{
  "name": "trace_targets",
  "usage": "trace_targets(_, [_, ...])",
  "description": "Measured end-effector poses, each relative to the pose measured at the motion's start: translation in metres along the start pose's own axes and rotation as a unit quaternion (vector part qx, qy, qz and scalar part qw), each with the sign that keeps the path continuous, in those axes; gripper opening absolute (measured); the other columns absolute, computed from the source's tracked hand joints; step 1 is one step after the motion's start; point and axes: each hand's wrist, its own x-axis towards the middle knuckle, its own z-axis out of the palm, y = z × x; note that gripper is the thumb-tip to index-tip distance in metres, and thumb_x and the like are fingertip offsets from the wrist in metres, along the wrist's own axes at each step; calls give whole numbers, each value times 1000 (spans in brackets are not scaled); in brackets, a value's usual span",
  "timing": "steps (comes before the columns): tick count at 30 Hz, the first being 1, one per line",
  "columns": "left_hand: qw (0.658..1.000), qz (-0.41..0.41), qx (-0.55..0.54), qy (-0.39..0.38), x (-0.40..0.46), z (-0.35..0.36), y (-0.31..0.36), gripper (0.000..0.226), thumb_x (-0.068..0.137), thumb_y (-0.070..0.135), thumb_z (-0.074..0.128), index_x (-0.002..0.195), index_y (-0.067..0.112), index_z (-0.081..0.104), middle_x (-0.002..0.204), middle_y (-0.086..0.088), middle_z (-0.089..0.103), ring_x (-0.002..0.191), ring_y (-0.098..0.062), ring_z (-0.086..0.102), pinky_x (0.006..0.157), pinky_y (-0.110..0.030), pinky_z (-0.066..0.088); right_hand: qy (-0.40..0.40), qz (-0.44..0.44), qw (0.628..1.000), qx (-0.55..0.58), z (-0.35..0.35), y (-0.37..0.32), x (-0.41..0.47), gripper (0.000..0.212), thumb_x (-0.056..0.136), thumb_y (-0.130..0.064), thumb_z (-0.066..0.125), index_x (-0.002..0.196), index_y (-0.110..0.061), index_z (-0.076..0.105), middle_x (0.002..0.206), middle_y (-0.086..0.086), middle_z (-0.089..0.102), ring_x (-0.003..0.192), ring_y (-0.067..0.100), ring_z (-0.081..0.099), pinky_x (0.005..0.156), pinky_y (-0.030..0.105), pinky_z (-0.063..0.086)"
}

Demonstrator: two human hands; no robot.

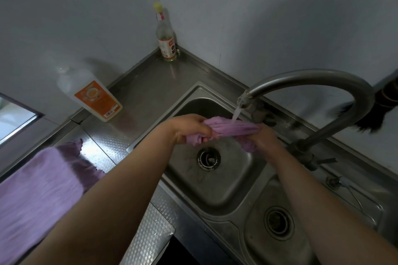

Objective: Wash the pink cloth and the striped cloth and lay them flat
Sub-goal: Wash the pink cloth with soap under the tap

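A bunched striped pink-purple cloth (pixel 230 128) is stretched between both hands over the left sink basin (pixel 215 191), right under the running stream from the tap spout (pixel 245 94). My left hand (pixel 189 128) grips its left end, fingers curled round the fabric. My right hand (pixel 266 138) grips the right end, from which a tail of cloth hangs down. A second pink cloth (pixel 36 191) lies spread flat on the steel counter at the left, partly hidden by my left forearm.
A curved steel tap (pixel 336 86) arches from the right over the sink. A detergent bottle with an orange label (pixel 94 99) and a glass bottle (pixel 165 34) stand on the counter behind. A second basin (pixel 301 243) lies at lower right. A dark brush (pixel 370 118) hangs by the wall.
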Motion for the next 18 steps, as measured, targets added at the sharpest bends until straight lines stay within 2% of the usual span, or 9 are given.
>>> trace_targets(2, [993,7,-92,71,8,-5,-11,30,92,5,56,122,7,56,98,-12,66,73,-15,67,57,-22,55,-24,76,996,26,-10,-15,-5,7,85,-9,66,80,-9,61,70,7,63,58,16,57,57,26,48])
trace_targets(4, [963,15,-231,136,20,5,-20,21,96,13,51,114,8,61,93,-12,65,74,-17,64,57,-23,55,-45,74,984,153,-8,-32,-19,9,85,-4,63,93,-6,62,78,8,63,64,15,61,57,24,50])
trace_targets(6, [919,-2,-345,192,35,21,-21,25,100,20,43,95,10,65,73,-5,59,60,-11,54,46,-18,46,-57,-24,975,216,7,-37,-34,31,87,-5,61,116,-17,60,101,5,65,85,17,65,67,27,54])
trace_targets(7, [904,-5,-379,197,41,30,-17,29,101,23,41,88,10,63,67,-3,57,56,-11,53,46,-19,46,-63,-76,977,190,18,-39,-44,36,90,-10,58,122,-27,57,113,0,62,96,15,64,71,26,53])
trace_targets(9, [907,4,-374,193,45,48,-6,30,100,29,45,83,11,62,66,-4,60,59,-13,58,57,-24,51,-77,-167,977,112,40,-38,-56,41,98,-21,49,131,-45,44,132,-8,47,115,11,52,82,21,48])
trace_targets(11, [920,23,-337,200,37,69,4,31,99,36,47,81,14,61,71,-3,59,63,-12,57,59,-24,50,-32,-239,969,57,53,-37,-56,42,100,-24,44,138,-41,39,142,-2,37,124,8,44,90,18,44])
trace_targets(12, [924,42,-325,198,37,78,5,33,100,39,43,80,17,58,73,-1,56,62,-10,56,56,-21,50,14,-264,963,52,54,-40,-54,37,100,-23,44,136,-32,45,140,3,40,121,2,46,92,15,43])
trace_targets(14, [932,67,-299,195,38,94,0,40,101,47,34,76,21,51,72,2,51,54,-5,55,47,-18,47,75,-252,962,71,51,-47,-45,24,100,-25,44,118,-16,57,114,4,56,94,-15,54,77,6,44])
trace_targets(18, [955,71,-187,218,37,96,-4,45,100,51,33,69,25,50,41,4,39,32,-7,34,35,-13,23,114,-167,971,131,47,-60,-35,33,99,-33,45,86,-7,60,75,4,60,61,6,60,50,8,46])
